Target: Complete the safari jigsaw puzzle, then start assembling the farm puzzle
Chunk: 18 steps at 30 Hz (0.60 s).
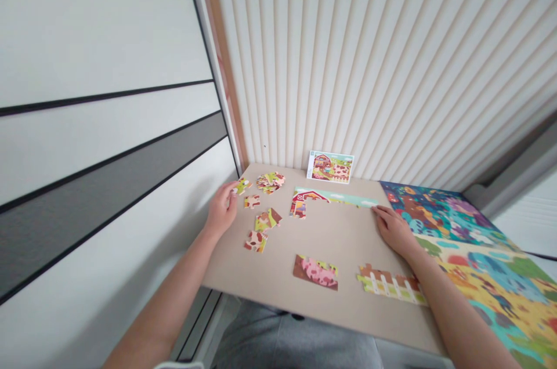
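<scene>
My left hand [221,209] is at the table's left edge, thumb and fingers closed on a green and yellow puzzle piece [244,185]. Just beside it lie a loose brown-spotted piece [252,201] and a pile of pieces [270,181]. Nearer to me are a joined green and brown pair [268,219] and a cow-patterned piece [256,241]. My right hand [394,231] rests on the table with fingers stretched out, its fingertips at the right end of a joined strip of sky and red barn [322,197]. Nothing shows in that hand.
A picture card [331,167] leans against the pleated blind [313,55] at the back. Near the front of the beige table [243,273] lie a joined pig section [315,272] and a fence section [391,286]. Two colourful finished puzzles [500,282] cover the right side. A white panelled wall [108,183] borders the left.
</scene>
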Each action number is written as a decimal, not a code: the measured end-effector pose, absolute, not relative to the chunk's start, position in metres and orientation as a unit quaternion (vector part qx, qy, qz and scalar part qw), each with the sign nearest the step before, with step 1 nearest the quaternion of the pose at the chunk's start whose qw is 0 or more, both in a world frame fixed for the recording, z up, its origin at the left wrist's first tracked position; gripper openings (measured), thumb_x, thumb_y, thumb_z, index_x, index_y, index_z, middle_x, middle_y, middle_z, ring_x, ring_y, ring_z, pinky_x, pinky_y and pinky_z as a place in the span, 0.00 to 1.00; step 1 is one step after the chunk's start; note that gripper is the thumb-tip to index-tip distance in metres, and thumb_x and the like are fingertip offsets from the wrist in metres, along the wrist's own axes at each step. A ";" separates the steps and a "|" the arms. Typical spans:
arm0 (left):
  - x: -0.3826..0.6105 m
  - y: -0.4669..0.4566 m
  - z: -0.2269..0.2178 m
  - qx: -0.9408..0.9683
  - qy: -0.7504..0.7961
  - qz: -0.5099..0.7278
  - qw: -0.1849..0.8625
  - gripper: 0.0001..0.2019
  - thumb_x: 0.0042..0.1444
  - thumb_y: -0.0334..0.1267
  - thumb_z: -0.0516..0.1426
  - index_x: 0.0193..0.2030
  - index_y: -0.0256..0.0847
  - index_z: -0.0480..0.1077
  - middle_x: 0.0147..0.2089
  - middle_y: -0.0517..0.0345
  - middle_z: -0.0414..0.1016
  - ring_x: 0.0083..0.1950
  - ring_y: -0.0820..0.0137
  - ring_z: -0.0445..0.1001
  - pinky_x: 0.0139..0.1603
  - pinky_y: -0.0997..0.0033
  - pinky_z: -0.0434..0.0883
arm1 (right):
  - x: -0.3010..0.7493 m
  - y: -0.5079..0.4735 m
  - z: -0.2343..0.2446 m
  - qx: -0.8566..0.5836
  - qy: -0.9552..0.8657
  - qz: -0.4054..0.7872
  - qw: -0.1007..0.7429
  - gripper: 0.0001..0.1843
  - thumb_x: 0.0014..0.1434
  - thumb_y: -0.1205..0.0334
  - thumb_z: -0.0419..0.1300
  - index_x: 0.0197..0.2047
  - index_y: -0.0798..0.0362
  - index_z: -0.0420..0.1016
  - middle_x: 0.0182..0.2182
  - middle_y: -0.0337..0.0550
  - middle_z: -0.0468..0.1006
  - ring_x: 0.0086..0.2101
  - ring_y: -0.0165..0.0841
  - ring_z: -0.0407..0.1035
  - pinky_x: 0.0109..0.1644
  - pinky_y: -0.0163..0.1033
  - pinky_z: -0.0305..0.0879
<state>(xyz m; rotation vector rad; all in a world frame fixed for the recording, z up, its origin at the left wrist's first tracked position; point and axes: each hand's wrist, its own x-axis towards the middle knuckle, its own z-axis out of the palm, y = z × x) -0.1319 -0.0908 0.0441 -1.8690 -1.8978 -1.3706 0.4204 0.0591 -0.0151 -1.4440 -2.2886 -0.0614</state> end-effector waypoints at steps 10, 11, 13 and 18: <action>-0.136 -0.090 0.031 -0.677 -0.634 -0.370 -0.047 0.15 0.59 0.30 0.48 0.38 0.43 0.76 0.42 0.56 0.80 0.44 0.65 0.78 0.50 0.64 0.73 | 0.421 0.059 -0.016 -0.514 -0.828 -0.027 0.221 0.23 0.66 0.59 0.48 0.60 0.50 0.74 0.58 0.50 0.74 0.54 0.44 0.71 0.60 0.51 0.68; -0.133 -0.091 0.032 -0.692 -0.624 -0.360 -0.049 0.14 0.59 0.31 0.49 0.38 0.43 0.76 0.42 0.56 0.80 0.46 0.65 0.77 0.53 0.63 0.73 | 0.421 0.059 -0.016 -0.514 -0.829 -0.026 0.221 0.23 0.66 0.59 0.48 0.60 0.50 0.74 0.58 0.50 0.74 0.54 0.44 0.71 0.60 0.51 0.68; -0.126 -0.093 0.035 -0.727 -0.600 -0.331 -0.043 0.13 0.62 0.35 0.51 0.42 0.44 0.77 0.47 0.54 0.79 0.52 0.63 0.76 0.58 0.60 0.70 | 0.420 0.059 -0.015 -0.513 -0.829 -0.025 0.221 0.23 0.66 0.59 0.48 0.60 0.50 0.74 0.58 0.50 0.74 0.54 0.44 0.71 0.60 0.51 0.68; -0.116 -0.100 0.042 -0.801 -0.550 -0.236 -0.026 0.17 0.61 0.46 0.59 0.54 0.48 0.76 0.58 0.51 0.73 0.64 0.57 0.67 0.67 0.54 0.62 | 0.419 0.057 -0.013 -0.522 -0.823 -0.023 0.222 0.23 0.67 0.59 0.48 0.59 0.50 0.75 0.58 0.50 0.74 0.54 0.44 0.72 0.60 0.51 0.68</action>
